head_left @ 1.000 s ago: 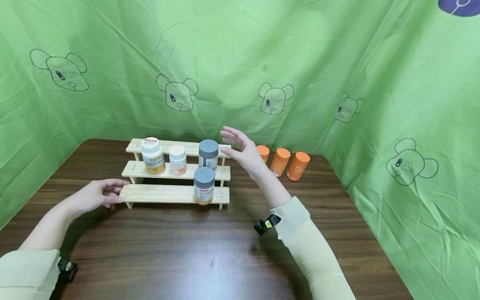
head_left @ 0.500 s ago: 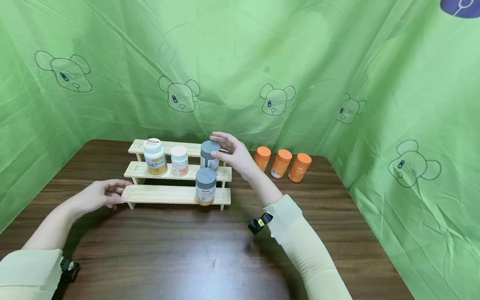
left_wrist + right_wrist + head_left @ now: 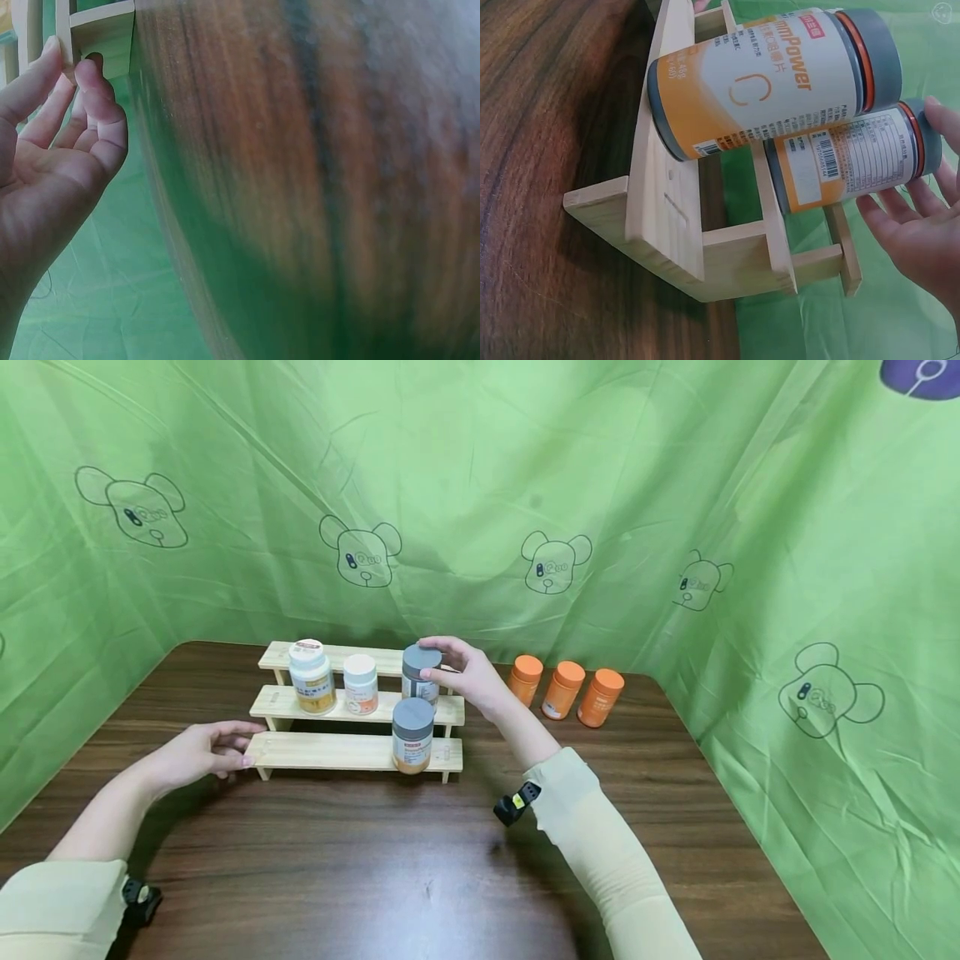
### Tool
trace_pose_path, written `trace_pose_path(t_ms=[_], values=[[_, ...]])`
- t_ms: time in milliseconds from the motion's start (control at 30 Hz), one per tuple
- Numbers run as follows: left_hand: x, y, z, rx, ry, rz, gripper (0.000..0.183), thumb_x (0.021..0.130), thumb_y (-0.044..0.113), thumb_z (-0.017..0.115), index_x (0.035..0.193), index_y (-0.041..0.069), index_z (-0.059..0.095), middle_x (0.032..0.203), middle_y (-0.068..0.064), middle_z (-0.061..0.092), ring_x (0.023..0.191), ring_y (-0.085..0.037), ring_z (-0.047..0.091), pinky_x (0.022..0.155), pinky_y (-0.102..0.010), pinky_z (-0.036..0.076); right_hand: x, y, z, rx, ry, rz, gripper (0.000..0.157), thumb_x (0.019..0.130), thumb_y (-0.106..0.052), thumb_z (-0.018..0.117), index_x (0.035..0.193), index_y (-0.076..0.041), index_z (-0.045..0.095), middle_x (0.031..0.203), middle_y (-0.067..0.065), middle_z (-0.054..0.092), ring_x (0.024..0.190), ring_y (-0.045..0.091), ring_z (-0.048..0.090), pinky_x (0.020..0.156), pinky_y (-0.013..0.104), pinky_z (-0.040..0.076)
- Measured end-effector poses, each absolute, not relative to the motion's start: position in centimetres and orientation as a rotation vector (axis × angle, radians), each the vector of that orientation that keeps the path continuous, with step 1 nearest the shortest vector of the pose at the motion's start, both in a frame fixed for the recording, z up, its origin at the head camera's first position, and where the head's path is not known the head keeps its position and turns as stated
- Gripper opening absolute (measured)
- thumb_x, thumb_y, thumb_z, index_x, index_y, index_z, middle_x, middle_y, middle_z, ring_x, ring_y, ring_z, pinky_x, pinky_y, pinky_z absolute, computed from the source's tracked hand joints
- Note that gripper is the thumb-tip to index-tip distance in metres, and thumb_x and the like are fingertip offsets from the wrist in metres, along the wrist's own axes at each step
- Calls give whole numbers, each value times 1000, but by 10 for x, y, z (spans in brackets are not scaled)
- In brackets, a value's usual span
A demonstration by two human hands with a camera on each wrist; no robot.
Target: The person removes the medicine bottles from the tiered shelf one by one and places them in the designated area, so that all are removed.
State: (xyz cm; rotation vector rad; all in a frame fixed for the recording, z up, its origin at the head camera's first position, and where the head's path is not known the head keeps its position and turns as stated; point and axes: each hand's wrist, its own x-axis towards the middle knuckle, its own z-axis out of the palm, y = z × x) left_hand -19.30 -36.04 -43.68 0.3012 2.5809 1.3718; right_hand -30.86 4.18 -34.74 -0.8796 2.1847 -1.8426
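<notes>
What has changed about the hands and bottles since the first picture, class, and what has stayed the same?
The right hand has moved left: from beside the middle shelf's grey-lidded bottle, its fingers have come around that lid. The left hand still pinches the bottom shelf's left end. The bottles have stayed in place.

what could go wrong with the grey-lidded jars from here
The right hand is round the rear jar near its lid, so the jar might slip. If pulled forward, it may knock the front jar off the lowest shelf. The left hand, touching that shelf's end, could jog it.
</notes>
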Motion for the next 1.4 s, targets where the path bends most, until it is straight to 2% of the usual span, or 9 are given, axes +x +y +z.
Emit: trace_pose_path(t_ms=[200, 433, 700, 1400], values=[[-195, -358, -437, 292, 2570, 1372, 62, 88, 15, 67, 137, -10, 37, 115, -29, 58, 77, -14, 63, 62, -32, 52, -308, 43, -349, -858, 2216, -1832, 41, 83, -13, 73, 123, -14, 62, 120, 3, 63, 111, 16, 58, 93, 32, 47], [-195, -357, -436, 298, 2574, 1367, 63, 87, 14, 67, 136, -11, 37, 115, -31, 58, 79, -12, 64, 62, -34, 53, -308, 44, -348, -819, 2238, -1835, 42, 81, -15, 75, 121, -14, 63, 119, 3, 64, 111, 15, 59, 93, 32, 47], [-194, -359, -436, 280, 2592, 1341, 63, 87, 14, 67, 137, -9, 37, 115, -28, 59, 74, -15, 63, 61, -31, 52, -311, 44, -348, -733, 2266, -1862, 43, 80, -18, 76, 121, -19, 64, 119, -1, 64, 110, 13, 59, 92, 33, 48], [-195, -361, -438, 282, 2593, 1345, 62, 87, 13, 66, 137, -11, 36, 115, -28, 58, 73, -16, 63, 62, -32, 52, -307, 71, -326, -750, 2271, -1872, 43, 82, -16, 75, 123, -16, 63, 121, 2, 63, 111, 15, 59, 93, 35, 48]])
